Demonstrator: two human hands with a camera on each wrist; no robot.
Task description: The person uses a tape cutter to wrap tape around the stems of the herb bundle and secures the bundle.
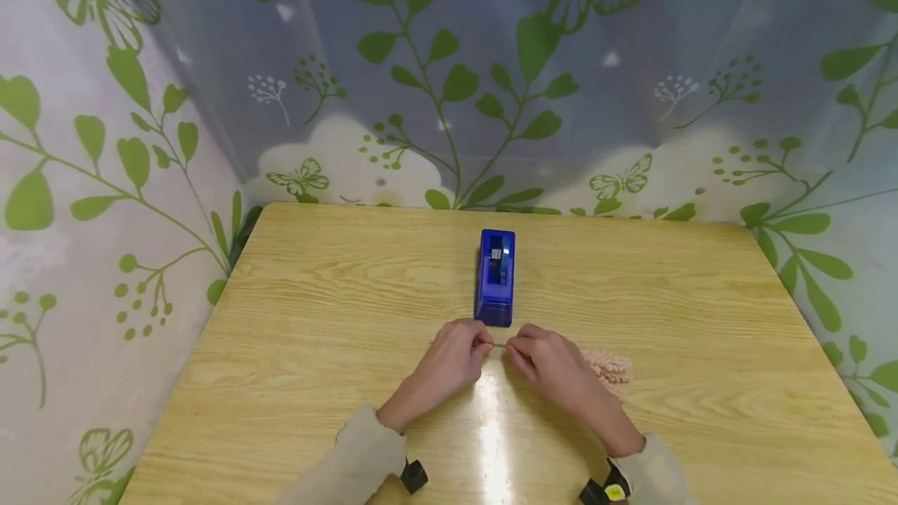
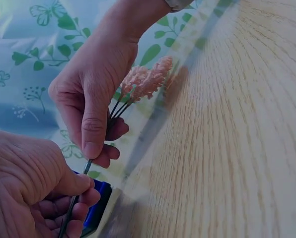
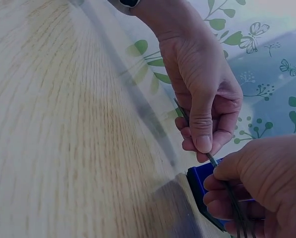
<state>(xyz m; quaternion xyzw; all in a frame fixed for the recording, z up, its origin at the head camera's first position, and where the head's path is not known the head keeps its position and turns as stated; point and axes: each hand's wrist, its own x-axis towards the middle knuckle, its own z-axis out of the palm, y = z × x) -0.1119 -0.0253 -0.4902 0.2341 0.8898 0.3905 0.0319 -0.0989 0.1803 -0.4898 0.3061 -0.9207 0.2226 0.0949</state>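
Observation:
Pale pink artificial flowers (image 1: pixel 609 366) on thin dark stems (image 2: pixel 73 210) are held between the two hands, just in front of a blue tape dispenser (image 1: pixel 496 294). My left hand (image 1: pixel 452 353) pinches the lower stems between thumb and fingers. My right hand (image 1: pixel 554 365) pinches them closer to the blooms, which stick out beyond its far side in the left wrist view. Between the fingertips a short piece of stem shows, greyish and shiny in the left wrist view. Fingers hide most of the bundle.
The wood-grain table (image 1: pixel 316 294) carries the dispenser near its middle. A curtain (image 1: pixel 449 84) printed with green leaves and butterflies borders the table's back and sides. Dark straps with black blocks (image 1: pixel 414 477) sit at the wrists, by light sleeves (image 1: pixel 358 458).

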